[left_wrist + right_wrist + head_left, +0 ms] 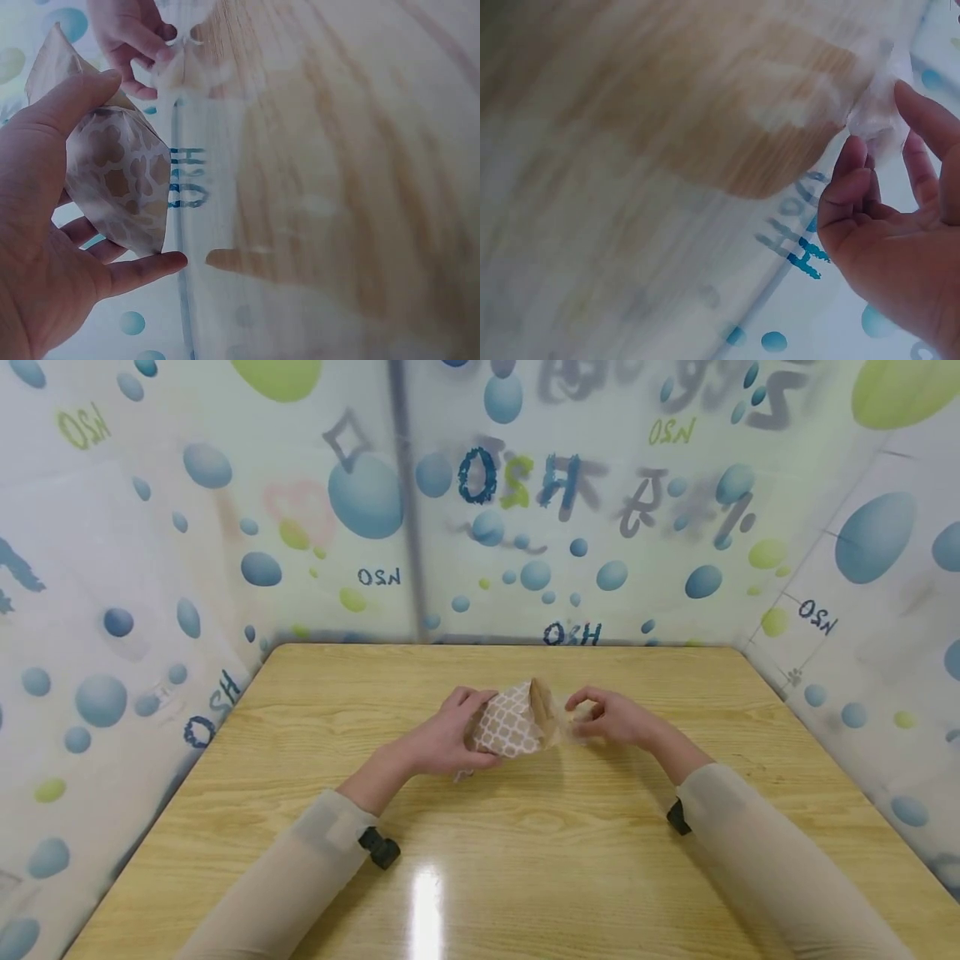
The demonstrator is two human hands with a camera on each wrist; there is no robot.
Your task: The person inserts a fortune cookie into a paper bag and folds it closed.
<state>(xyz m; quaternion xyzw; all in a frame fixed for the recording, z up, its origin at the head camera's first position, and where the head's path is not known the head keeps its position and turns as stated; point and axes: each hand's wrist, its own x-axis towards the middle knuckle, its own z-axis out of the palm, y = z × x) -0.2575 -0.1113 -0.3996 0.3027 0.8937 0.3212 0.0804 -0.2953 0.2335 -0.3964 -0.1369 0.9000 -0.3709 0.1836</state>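
A small packet, brown with a white lattice pattern, is held above the table in my left hand. In the left wrist view the thumb lies over one side of the packet, other fingers behind and below it. The packet's brown inside shows at its right end, where it gapes. Thin clear plastic reaches from that end to my right hand. In the right wrist view the thumb and curled fingers of the right hand hold the crinkled clear plastic. Whatever the packet contains is hidden.
A glossy wood-grain table lies under both hands and reflects them. Patterned sheets with blue and green drops stand along the back and both sides. Each wrist wears a small black device, such as the left one.
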